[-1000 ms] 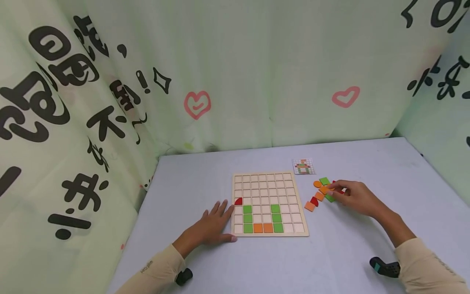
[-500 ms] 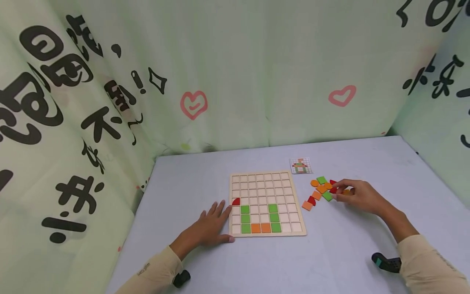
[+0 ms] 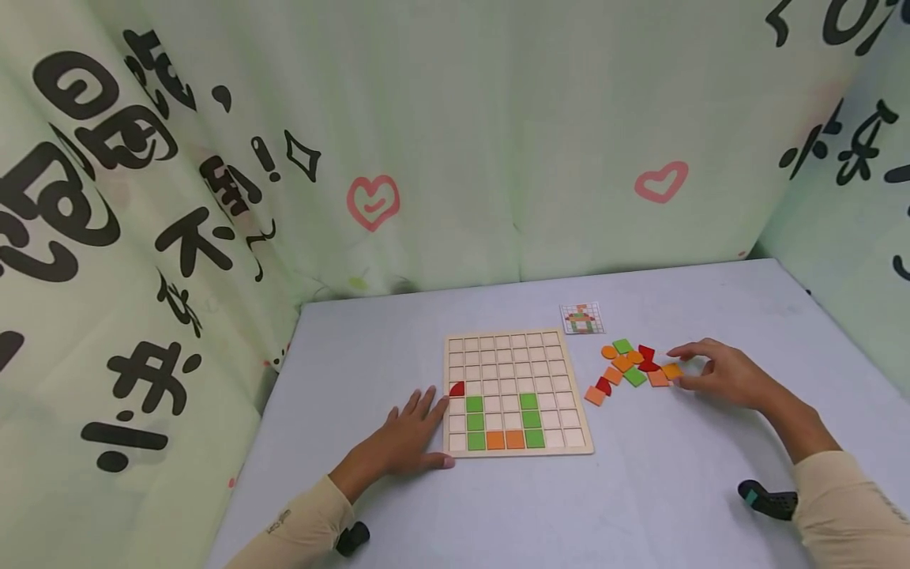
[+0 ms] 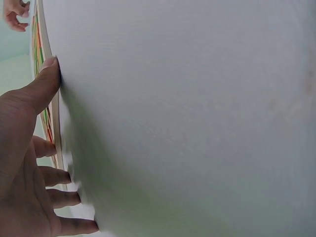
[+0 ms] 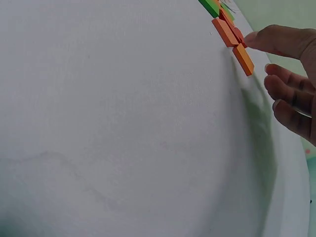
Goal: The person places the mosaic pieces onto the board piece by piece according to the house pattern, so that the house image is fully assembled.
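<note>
A wooden grid board (image 3: 509, 376) lies on the table, with my left hand (image 3: 405, 437) spread along its left edge. In the left wrist view the thumb and fingertips of that hand rest at the board's side. The board holds two columns of green square tiles (image 3: 475, 422), two orange square tiles (image 3: 495, 440) between them at the bottom, and a red quarter-round tile (image 3: 457, 389) at the left. My right hand (image 3: 728, 375) hovers at the right end of the loose tiles, thumb and index finger apart beside an orange square tile (image 3: 672, 371), holding nothing.
Loose tiles lie right of the board: green squares (image 3: 635, 377), red pieces (image 3: 646, 353), and orange squares and rounds (image 3: 609, 352). A pattern card (image 3: 582, 318) lies behind them. Black wrist devices (image 3: 768, 502) sit under both sleeves. A printed curtain (image 3: 455, 142) hangs behind the table.
My right hand has moved right, off the middle of the loose tiles to their right end; the orange tiles it covered now show. My left hand stays at the board.
</note>
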`<state>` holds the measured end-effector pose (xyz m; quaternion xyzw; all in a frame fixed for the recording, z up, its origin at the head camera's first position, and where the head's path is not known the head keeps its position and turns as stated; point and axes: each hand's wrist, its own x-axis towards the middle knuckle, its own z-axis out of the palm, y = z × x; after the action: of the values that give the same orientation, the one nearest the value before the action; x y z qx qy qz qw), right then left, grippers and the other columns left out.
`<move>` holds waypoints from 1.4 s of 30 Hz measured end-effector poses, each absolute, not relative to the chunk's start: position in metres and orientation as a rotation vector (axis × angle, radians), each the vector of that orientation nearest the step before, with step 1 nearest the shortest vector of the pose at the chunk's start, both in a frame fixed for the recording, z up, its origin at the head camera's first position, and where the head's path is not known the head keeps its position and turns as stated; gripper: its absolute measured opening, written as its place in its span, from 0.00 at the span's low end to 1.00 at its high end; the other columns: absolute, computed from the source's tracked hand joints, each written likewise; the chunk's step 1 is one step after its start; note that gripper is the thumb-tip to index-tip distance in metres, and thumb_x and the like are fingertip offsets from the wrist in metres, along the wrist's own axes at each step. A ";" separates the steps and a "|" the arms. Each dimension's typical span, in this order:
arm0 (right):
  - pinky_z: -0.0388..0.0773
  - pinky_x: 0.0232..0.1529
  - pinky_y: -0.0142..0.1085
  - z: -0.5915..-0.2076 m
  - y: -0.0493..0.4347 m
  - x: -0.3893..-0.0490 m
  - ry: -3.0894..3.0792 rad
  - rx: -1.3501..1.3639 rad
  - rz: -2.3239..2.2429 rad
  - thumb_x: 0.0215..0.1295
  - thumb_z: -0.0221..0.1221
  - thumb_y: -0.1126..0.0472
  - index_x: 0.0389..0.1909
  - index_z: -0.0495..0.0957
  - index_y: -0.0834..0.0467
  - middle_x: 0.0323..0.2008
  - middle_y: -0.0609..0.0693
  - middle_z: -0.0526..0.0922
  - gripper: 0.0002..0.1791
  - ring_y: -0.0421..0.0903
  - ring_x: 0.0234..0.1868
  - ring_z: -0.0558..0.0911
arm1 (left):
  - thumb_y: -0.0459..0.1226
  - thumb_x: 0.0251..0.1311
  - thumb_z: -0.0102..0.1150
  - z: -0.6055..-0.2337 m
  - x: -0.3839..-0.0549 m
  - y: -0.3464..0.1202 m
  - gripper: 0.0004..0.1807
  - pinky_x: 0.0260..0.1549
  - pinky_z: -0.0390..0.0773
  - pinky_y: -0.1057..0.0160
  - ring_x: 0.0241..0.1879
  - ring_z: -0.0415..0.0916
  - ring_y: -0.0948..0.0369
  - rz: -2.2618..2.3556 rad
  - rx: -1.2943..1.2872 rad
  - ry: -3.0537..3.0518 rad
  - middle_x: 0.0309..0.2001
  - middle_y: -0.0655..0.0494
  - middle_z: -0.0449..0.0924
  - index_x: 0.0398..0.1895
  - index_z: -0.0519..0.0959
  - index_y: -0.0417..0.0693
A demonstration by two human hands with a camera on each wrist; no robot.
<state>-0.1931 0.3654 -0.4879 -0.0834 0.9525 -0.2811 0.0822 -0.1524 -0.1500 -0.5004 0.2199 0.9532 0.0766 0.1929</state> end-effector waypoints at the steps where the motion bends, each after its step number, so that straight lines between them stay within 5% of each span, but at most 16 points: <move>1: 0.74 0.29 0.30 -0.488 0.367 -0.194 2.841 -0.253 -0.835 0.60 0.69 0.58 0.60 0.77 0.65 0.51 0.67 0.78 0.28 0.46 0.36 0.74 | 0.65 0.57 0.63 -0.501 -0.152 -0.150 0.55 0.69 0.58 0.33 0.80 0.43 0.42 0.214 0.617 2.675 0.81 0.45 0.47 0.81 0.52 0.52; 30: 0.75 0.36 0.33 -0.504 0.364 -0.200 2.856 -0.145 -0.794 0.64 0.66 0.60 0.57 0.78 0.67 0.51 0.69 0.79 0.23 0.58 0.46 0.75 | 0.65 0.57 0.62 -0.500 -0.154 -0.150 0.55 0.69 0.57 0.33 0.80 0.42 0.43 0.201 0.615 2.668 0.81 0.45 0.45 0.81 0.51 0.52; 42: 0.73 0.25 0.29 -0.503 0.358 -0.196 2.829 -0.197 -0.900 0.65 0.65 0.64 0.56 0.77 0.65 0.43 0.62 0.79 0.20 0.46 0.29 0.72 | 0.65 0.57 0.62 -0.500 -0.154 -0.150 0.55 0.69 0.57 0.33 0.80 0.42 0.42 0.205 0.612 2.663 0.81 0.45 0.45 0.81 0.51 0.52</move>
<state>-0.1965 0.3584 -0.5028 -0.0660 0.9475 -0.3015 0.0833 -0.1536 -0.1498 -0.4996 0.2190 0.9523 0.0733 0.1995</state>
